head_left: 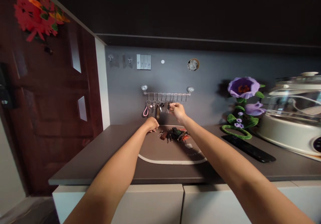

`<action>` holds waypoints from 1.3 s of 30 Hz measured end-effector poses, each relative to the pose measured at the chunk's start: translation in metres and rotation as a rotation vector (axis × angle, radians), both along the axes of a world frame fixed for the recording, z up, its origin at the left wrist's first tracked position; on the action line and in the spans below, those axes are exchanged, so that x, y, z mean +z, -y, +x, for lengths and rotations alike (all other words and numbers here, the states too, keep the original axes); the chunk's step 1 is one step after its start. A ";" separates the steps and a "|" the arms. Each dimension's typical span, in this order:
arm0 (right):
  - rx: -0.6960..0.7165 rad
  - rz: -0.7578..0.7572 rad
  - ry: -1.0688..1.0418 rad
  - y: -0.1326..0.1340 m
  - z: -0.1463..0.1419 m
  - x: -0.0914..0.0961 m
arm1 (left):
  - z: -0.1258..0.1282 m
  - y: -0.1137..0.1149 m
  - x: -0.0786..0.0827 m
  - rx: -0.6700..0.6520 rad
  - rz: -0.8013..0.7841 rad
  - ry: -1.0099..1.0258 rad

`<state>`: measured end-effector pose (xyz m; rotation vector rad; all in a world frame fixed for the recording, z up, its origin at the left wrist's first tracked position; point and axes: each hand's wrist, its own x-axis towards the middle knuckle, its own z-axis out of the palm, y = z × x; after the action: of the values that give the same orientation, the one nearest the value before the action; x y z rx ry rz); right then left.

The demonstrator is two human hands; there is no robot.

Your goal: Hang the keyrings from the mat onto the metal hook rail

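The right hand (178, 111) pinches a small key bunch (168, 109) below the hook rail's (173, 93) lower edge, near its middle, long axis vertical, keys pointing down. The left hand (151, 124) curls by the mat's (160, 154) far-left edge; its grip I cannot tell.

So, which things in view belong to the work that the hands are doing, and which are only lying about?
Part of the work:
right hand, pinching keys
hook rail
hanging keys
left hand, near the loose keys
key pile
mat

Only lying about:
purple flowers
black flat object
appliance with clear cover
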<state>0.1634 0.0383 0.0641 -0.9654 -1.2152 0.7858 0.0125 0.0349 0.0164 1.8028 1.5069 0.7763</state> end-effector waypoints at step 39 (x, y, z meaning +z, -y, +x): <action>0.000 -0.142 -0.116 -0.030 -0.008 -0.004 | -0.007 -0.009 -0.010 -0.022 0.047 -0.143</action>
<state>0.1555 0.0681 0.0604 -1.0202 -1.0701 0.9257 0.0051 0.0438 0.0068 1.9422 1.5681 0.6894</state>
